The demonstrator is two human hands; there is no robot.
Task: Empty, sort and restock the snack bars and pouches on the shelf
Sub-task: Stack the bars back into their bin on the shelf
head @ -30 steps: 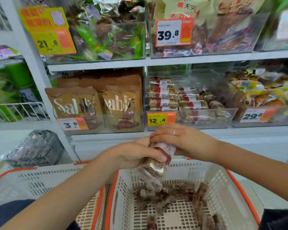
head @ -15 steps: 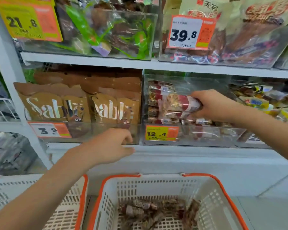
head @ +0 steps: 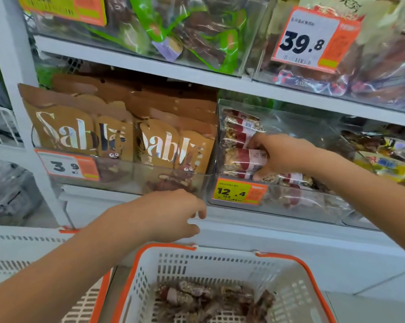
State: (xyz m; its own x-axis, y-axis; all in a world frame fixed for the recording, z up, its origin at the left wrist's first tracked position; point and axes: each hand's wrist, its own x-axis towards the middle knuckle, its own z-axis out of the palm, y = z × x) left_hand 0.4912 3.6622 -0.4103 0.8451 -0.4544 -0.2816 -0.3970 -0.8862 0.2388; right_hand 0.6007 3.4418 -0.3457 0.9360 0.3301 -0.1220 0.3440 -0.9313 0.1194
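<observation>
My right hand (head: 282, 155) reaches into a clear bin (head: 313, 206) on the middle shelf and grips a red-and-white nut snack bar (head: 243, 159), laid on a stack of like bars (head: 239, 129) at the bin's left side. More bars lie lower in that bin. My left hand (head: 171, 213) hovers below the shelf edge with loosely curled fingers, holding nothing. Below, a white basket with an orange rim (head: 222, 250) holds several more snack bars (head: 204, 297).
Brown "Sable" pouches (head: 117, 136) fill the bin to the left, with a 3.9 price tag (head: 66, 165). A 12.4 tag (head: 239, 191) marks the bar bin. Packed bins sit on the upper shelf. A second white basket (head: 22, 252) stands at the lower left.
My right hand carried a bar from above the basket up into the bin and set it on the stack. My left hand let go of the bar and stayed low near the shelf edge.
</observation>
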